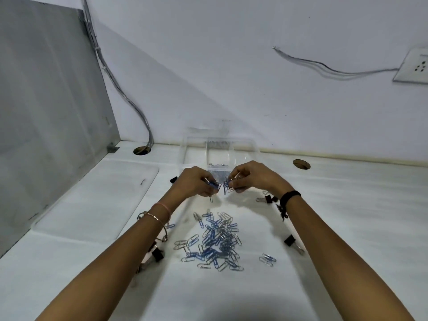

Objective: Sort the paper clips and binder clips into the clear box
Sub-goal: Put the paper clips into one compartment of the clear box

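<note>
A heap of blue and silver paper clips lies on the white table in front of me. My left hand and my right hand are raised just above the near edge of the clear box, each pinching a small bunch of paper clips. One clip dangles below my left fingers. Some clips lie inside the box's middle compartment. Black binder clips sit scattered: one by my right wrist, one at the right, one under my left forearm, one left of the box.
A clear lid lies flat on the table to the left. Two round cable holes open near the wall. A grey partition stands at the left, with cables running down the wall. A wall socket is at the far right.
</note>
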